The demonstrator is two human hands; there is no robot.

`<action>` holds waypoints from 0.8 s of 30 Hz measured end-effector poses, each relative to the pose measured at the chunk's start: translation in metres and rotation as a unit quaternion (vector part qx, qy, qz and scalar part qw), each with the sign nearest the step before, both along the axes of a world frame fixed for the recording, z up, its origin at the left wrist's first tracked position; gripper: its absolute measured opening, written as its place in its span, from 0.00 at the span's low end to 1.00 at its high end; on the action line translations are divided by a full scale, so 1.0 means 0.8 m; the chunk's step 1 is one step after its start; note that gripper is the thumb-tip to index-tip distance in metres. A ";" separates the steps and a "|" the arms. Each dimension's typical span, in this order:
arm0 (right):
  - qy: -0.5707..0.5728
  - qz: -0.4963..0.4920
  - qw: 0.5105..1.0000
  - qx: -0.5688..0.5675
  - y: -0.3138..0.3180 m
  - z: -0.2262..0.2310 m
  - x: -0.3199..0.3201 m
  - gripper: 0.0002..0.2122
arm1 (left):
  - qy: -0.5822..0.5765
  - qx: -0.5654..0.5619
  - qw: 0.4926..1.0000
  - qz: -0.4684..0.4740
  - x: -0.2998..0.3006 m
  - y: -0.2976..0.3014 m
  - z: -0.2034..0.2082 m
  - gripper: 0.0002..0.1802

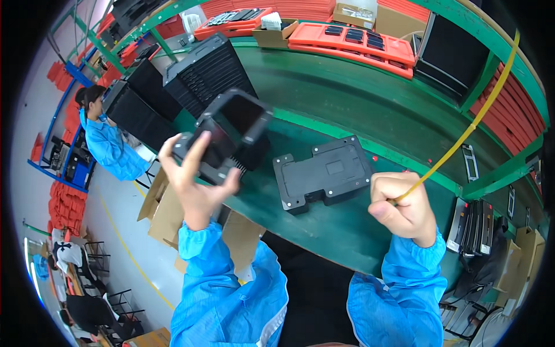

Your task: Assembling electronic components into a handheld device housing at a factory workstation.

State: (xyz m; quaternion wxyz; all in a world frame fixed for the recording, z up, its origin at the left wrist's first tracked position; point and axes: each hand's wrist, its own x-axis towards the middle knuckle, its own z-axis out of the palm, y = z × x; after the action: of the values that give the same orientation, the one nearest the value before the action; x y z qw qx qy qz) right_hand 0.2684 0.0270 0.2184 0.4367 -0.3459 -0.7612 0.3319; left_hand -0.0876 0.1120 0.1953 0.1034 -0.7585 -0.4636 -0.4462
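My left hand (196,182) grips a black rectangular housing (215,141) by its near end, thumb and fingers spread across it. The housing is tilted above the bench and slightly blurred; a glossy dark window shows on its upper part. Flat on the green bench, between my hands, lies a second black housing (326,170) with notched sides and small silver screws at its corners. To the right of it, my right hand (402,202) is closed in a fist around a yellow cord (468,130), which runs up to the upper right. Whatever else the fist encloses is hidden.
A tall stack of black housings (211,72) stands at the bench's far left. Red trays (352,49) with dark parts line the shelf behind. Black parts (471,226) lean at the right, and a cardboard box (165,214) is below left. A person in blue (107,139) works farther left.
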 end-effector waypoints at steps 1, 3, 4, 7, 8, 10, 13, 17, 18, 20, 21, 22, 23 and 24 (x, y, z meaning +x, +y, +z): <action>-0.010 -0.021 1.000 0.003 -0.001 0.002 0.002 0.21 | -0.057 -0.023 0.997 0.048 -0.017 0.006 -0.004 0.43; -0.012 -0.042 0.999 0.007 -0.003 0.003 0.005 0.21 | -0.063 -0.066 0.995 0.052 -0.057 0.016 -0.019 0.43; -0.021 -0.051 0.998 0.002 -0.001 0.003 0.006 0.21 | -0.075 -0.108 0.990 0.054 -0.072 0.025 -0.026 0.44; -0.038 -0.066 0.997 -0.009 0.003 0.002 0.008 0.21 | -0.066 -0.133 0.988 0.045 -0.087 0.036 -0.036 0.45; -0.038 -0.073 0.997 -0.009 0.004 0.002 0.009 0.21 | -0.048 -0.117 0.991 0.032 -0.088 0.037 -0.038 0.45; -0.039 -0.084 0.996 -0.012 0.003 0.001 0.011 0.21 | -0.029 -0.104 0.994 0.025 -0.089 0.032 -0.033 0.45; -0.045 -0.087 0.995 -0.001 0.002 -0.001 0.014 0.22 | 0.026 -0.175 0.984 0.018 -0.084 0.030 -0.004 0.44; -0.045 -0.106 0.993 0.008 0.002 -0.003 0.017 0.23 | 0.053 -0.219 0.974 0.027 -0.081 0.030 -0.002 0.38; -0.043 -0.114 0.993 0.009 0.002 -0.004 0.018 0.24 | 0.054 -0.220 0.974 0.028 -0.084 0.035 -0.004 0.38; -0.044 -0.117 0.992 0.010 0.002 -0.005 0.020 0.24 | -0.032 -0.256 0.966 -0.006 -0.100 0.044 -0.004 0.31; -0.048 -0.123 0.991 0.012 0.004 -0.005 0.022 0.25 | -0.076 -0.272 0.959 -0.025 -0.104 0.050 -0.003 0.27; -0.053 -0.129 0.990 0.015 0.004 -0.006 0.024 0.25 | -0.076 -0.273 0.959 -0.023 -0.106 0.055 -0.001 0.27; -0.053 -0.128 0.990 0.014 0.004 -0.006 0.025 0.25 | -0.072 -0.285 0.955 -0.024 -0.107 0.059 0.003 0.25; -0.055 -0.130 0.990 0.018 0.004 -0.007 0.026 0.25 | -0.068 -0.297 0.952 -0.027 -0.107 0.064 0.007 0.22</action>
State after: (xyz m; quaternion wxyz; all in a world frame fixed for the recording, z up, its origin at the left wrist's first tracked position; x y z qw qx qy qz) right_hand 0.2896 0.0299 0.2132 0.4394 -0.4518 -0.7387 0.2390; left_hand -0.1730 0.1633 0.2009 -0.1704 -0.7352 -0.5604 -0.3412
